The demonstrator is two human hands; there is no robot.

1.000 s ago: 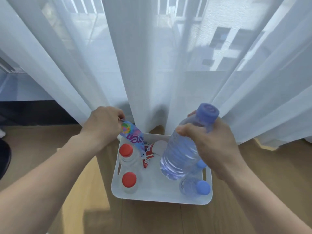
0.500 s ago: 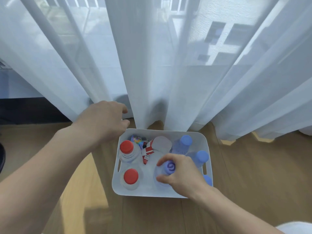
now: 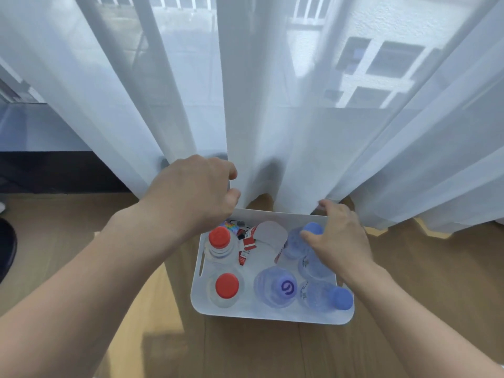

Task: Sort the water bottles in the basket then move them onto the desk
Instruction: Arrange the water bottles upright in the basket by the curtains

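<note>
A white basket (image 3: 267,318) sits on the wooden floor under the curtain. Two red-capped bottles (image 3: 219,237) (image 3: 227,285) stand along its left side. A big clear bottle with a purple cap (image 3: 286,287) stands at the front middle, and a small blue-capped bottle (image 3: 341,298) leans in the front right corner. My right hand (image 3: 338,241) wraps around a blue-capped bottle (image 3: 313,230) at the far right. My left hand (image 3: 196,195) hovers over the far left corner, fingers loosely curled, holding nothing.
A red-and-white cup with a white lid (image 3: 270,236) and a colourful packet (image 3: 231,226) lie at the basket's back. A sheer white curtain (image 3: 259,105) hangs just behind. A dark object (image 3: 6,246) is at the left edge.
My right hand set the big purple-capped bottle down in the basket and moved to the far blue-capped one. My left hand dropped the colourful packet into the basket.
</note>
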